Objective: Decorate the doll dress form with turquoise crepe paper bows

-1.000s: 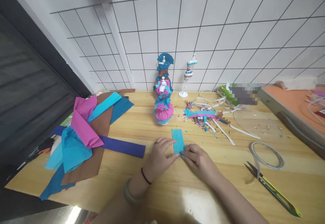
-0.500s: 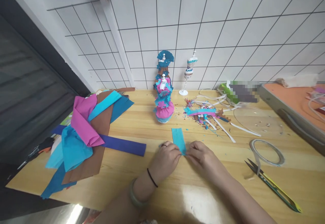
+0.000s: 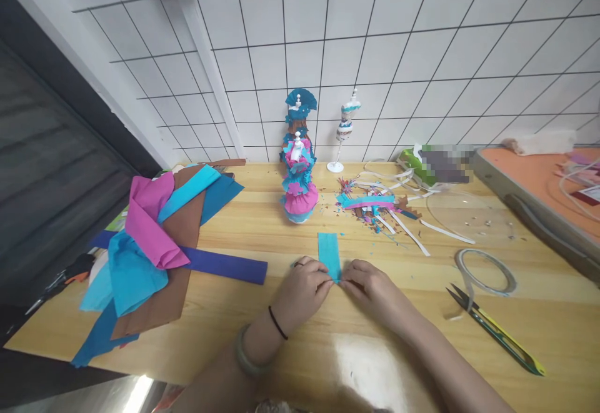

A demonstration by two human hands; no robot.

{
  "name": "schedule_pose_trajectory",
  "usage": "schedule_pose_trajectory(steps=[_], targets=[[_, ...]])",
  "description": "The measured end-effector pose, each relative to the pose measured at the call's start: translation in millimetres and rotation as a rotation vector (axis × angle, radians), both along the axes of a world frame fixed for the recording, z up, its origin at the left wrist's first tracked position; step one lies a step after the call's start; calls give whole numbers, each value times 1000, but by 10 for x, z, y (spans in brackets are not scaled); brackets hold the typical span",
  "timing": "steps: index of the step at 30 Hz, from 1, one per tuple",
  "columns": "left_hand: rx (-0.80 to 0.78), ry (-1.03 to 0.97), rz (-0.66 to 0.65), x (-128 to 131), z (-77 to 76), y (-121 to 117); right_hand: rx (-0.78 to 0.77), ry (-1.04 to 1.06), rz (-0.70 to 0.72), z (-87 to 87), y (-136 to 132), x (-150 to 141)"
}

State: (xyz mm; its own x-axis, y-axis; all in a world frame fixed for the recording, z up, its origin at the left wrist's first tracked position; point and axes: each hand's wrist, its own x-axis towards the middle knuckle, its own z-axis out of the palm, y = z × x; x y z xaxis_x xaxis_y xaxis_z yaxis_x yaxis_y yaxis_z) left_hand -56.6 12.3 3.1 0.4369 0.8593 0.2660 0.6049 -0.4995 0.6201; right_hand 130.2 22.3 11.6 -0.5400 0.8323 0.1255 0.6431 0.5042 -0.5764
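A short strip of turquoise crepe paper (image 3: 329, 252) lies on the table, its near end between my two hands. My left hand (image 3: 307, 285) pinches the near left corner with thumb and fingertips. The near right corner is pinched by my right hand (image 3: 370, 285). Fingers cover parts of both corners. Beyond the strip stands a small dress form (image 3: 301, 197) clothed in pink and blue paper, with a second blue and brown one (image 3: 300, 102) behind it.
Coloured crepe sheets (image 3: 150, 219) and a dark blue strip (image 3: 229, 265) lie to the left. A white dress form (image 3: 345, 127) stands by the wall. Paper scraps (image 3: 370, 204), a tape roll (image 3: 509, 272), thread snips (image 3: 504, 338) and an orange tray (image 3: 520, 166) are on the right.
The whole view has shifted slightly. Both hands keep their pinch on the turquoise strip, with little visible movement against it.
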Motion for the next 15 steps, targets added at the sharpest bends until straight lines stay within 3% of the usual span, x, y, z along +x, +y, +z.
schedule_pose_trajectory(steps=[8,15], targets=[[-78,-127,35,-11,-6,22,-30,35,-27,4,6,21],[-87,-76,76,-17,-24,24,-52,49,-23,17,19,19]])
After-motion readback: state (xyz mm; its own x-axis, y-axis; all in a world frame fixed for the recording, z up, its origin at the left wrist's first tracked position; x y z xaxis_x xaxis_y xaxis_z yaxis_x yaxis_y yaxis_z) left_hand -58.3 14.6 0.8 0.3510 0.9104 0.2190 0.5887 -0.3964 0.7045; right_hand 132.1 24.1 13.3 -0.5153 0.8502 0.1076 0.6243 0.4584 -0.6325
